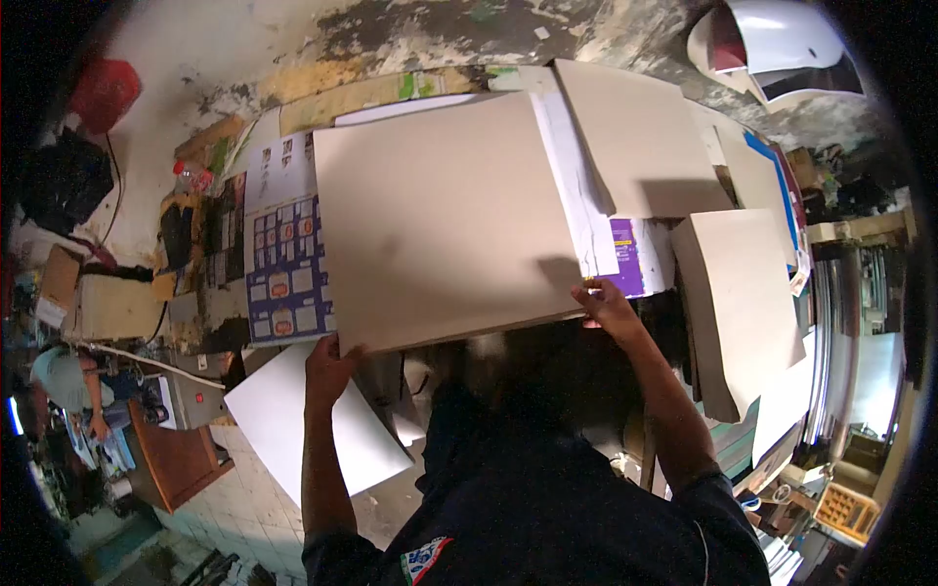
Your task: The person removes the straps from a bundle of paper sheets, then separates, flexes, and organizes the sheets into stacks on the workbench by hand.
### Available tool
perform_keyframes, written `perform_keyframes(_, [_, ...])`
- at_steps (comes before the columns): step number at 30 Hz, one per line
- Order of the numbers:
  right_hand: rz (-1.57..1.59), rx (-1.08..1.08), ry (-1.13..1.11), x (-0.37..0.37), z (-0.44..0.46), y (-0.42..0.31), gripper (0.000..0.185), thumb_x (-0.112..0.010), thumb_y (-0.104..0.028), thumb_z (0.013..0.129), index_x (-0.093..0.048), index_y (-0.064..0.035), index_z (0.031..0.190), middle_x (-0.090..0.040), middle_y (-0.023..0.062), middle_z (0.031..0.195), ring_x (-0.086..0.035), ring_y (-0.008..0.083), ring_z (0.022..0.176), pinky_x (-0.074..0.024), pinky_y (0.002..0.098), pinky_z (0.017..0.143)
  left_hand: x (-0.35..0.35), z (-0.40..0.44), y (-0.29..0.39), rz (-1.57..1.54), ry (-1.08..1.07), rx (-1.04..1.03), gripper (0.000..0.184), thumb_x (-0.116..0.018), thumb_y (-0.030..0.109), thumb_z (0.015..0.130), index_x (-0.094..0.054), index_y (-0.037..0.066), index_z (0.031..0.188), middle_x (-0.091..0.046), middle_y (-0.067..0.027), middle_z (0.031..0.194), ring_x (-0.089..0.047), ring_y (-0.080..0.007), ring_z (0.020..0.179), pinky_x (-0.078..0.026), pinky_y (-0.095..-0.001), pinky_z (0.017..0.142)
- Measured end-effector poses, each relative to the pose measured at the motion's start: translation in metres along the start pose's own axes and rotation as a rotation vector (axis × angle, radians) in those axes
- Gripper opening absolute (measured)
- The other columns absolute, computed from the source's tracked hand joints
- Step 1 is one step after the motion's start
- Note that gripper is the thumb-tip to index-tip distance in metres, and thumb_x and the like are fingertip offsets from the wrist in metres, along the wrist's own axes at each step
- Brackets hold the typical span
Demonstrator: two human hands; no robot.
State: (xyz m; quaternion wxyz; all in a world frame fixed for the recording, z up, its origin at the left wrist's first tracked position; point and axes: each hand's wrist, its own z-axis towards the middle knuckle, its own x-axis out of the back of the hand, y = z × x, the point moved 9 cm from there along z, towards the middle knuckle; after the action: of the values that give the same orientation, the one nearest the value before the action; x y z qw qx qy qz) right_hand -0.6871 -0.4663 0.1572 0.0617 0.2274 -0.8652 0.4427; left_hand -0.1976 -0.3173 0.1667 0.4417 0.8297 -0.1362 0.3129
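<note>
A large beige cardboard sheet (pixel 440 215) lies in front of me over other sheets, its near edge showing some thickness. My left hand (pixel 330 363) is closed on its near left corner, the fingertips partly hidden. At the near right corner my right hand (pixel 608 307) pinches the edge, thumb and fingers together. White paper (pixel 589 220) shows beyond the board's right side. To its left lies a blue printed sheet (pixel 285 264) with rows of labels. A purple printed piece (pixel 626 256) is just past my right hand.
Another beige board (pixel 635 137) lies at the back right, and a thick board stack (pixel 738 303) stands nearer on the right. Below my left hand hangs a white sheet (pixel 308 420). A plastic bottle (pixel 192 177) is at the left. Another person (pixel 73 381) is at far left.
</note>
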Motion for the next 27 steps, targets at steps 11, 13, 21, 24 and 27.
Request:
perform_keyframes(11, [-0.307,-0.158,-0.483,-0.032,-0.032,0.058,0.051,-0.055,-0.042,0.096,-0.06,0.0007,0.123,-0.064,0.0128,0.108,-0.06,0.0194,0.097,-0.0529,0.0336,0.08,-0.028,0.023,-0.109,-0.247,-0.368,0.28,0.053,-0.062,0.048,0.091,-0.059,-0.004,0.1,-0.062,-0.0096,0.094,-0.059,-0.0187,0.086,-0.051,-0.0347,0.073])
perform_keyframes(13, [-0.01,-0.156,-0.18,-0.055,-0.022,0.058,0.054,-0.053,-0.047,0.096,-0.063,0.0021,0.117,-0.065,0.0131,0.105,-0.06,0.0191,0.092,-0.0512,0.0324,0.079,-0.048,0.044,-0.136,-0.367,-0.266,0.174,0.063,-0.049,0.056,0.096,-0.06,-0.005,0.108,-0.063,-0.011,0.102,-0.06,-0.0211,0.088,-0.05,-0.0339,0.077])
perform_keyframes(21, [0.279,0.334,0.546,0.004,-0.078,-0.098,0.058,-0.054,-0.051,0.095,-0.065,0.0034,0.08,-0.058,0.0073,0.063,-0.051,0.0148,0.064,-0.0435,0.0355,0.06,-0.059,0.017,-0.107,-0.627,0.111,0.282,0.078,-0.027,0.064,0.098,-0.052,-0.002,0.132,-0.065,-0.0119,0.107,-0.062,-0.0217,0.091,-0.05,-0.036,0.08])
perform_keyframes(24, [0.275,0.431,0.424,0.026,-0.092,-0.147,0.051,-0.057,-0.043,0.097,-0.051,-0.0051,0.064,-0.041,-0.0072,0.058,-0.034,0.0047,0.055,-0.0273,0.027,0.048,-0.033,-0.009,-0.056,-0.591,0.355,-0.002,0.076,-0.037,0.053,0.101,-0.01,0.003,0.152,-0.055,-0.0176,0.127,-0.059,-0.0307,0.105,-0.051,-0.0426,0.085])
perform_keyframes(27, [0.474,0.486,0.382,0.044,-0.086,-0.143,0.056,-0.054,-0.05,0.097,-0.048,-0.0074,0.061,-0.035,-0.0087,0.056,-0.029,0.0054,0.054,-0.0239,0.0277,0.047,0.036,-0.033,-0.015,-0.827,0.451,-0.248,0.076,-0.03,0.055,0.101,-0.02,-0.004,0.148,-0.043,-0.0228,0.141,-0.048,-0.0331,0.124,-0.039,-0.0477,0.105])
